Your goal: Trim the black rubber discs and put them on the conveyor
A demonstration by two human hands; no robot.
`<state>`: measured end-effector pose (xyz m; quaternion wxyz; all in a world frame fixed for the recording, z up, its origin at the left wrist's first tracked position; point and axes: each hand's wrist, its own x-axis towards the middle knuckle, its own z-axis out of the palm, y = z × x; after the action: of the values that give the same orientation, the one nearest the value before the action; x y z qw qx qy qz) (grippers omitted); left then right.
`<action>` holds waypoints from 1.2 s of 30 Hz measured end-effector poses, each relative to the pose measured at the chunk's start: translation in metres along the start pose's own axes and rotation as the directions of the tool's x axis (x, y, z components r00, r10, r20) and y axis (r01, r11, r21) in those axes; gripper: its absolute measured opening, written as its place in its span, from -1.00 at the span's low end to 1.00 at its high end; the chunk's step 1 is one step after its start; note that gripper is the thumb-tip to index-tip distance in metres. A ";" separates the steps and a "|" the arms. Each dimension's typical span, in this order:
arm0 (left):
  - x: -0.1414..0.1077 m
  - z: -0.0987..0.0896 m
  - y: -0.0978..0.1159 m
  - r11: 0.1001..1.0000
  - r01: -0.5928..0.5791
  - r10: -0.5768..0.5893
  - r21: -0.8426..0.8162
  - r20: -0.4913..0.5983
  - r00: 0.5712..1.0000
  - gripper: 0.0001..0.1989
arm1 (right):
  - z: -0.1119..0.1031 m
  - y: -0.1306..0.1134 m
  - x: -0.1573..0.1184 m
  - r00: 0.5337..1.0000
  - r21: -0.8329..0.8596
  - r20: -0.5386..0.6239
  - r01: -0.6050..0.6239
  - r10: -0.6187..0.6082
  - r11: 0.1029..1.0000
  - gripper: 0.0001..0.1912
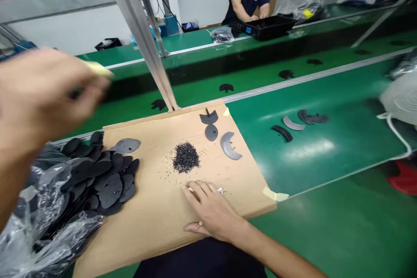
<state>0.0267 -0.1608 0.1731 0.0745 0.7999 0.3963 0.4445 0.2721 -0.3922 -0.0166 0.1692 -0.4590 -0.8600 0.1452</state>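
Observation:
My left hand (48, 91) is raised at the left, blurred by motion, with its fingers curled. A pale yellow patch shows at its fingertips; whether it is a finger cover or something held cannot be told. My right hand (213, 213) rests on the brown cardboard sheet (153, 226), fingers stretched forward, just below a pile of small black bits (186, 157). Beside its knuckles lies a small silvery piece (221, 190). Beyond the pile sit a dark leaf-shaped part (211, 132), a ridged curved part (209, 117) and a grey crescent part (230, 146).
Black oval parts (110, 189) spill from a clear plastic bag (48, 243) at the left. A metal post (140, 34) rises behind the cardboard. Curved parts (293, 124) lie on the green table (312, 169). Across the green belt (254, 82), a person (249, 2) works at a black tray (270, 27).

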 end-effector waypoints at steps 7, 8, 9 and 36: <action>-0.077 0.152 0.049 0.933 -0.360 0.268 -0.003 0.674 0.689 -0.77 | -0.011 0.008 -0.012 0.999 0.190 -0.025 0.046 -0.042 0.981 0.19; -0.082 0.176 0.054 0.956 -0.295 0.229 -0.015 0.667 0.709 -0.68 | -0.016 0.012 -0.016 0.998 0.209 -0.063 0.005 0.009 0.978 0.08; -0.085 0.198 0.058 0.970 -0.241 0.197 -0.029 0.675 0.712 -0.58 | -0.021 0.017 -0.020 0.989 0.225 -0.118 -0.058 0.086 0.973 -0.08; -0.041 0.340 0.169 0.930 0.227 0.039 -0.289 0.692 0.721 -0.59 | -0.004 0.079 -0.176 0.181 0.303 -0.827 -0.655 0.533 0.692 -0.75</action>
<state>0.3727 -0.2245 0.0242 0.3811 0.8584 0.2947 0.1762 0.4242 -0.4975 -0.0729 0.4836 -0.7692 -0.4033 -0.1088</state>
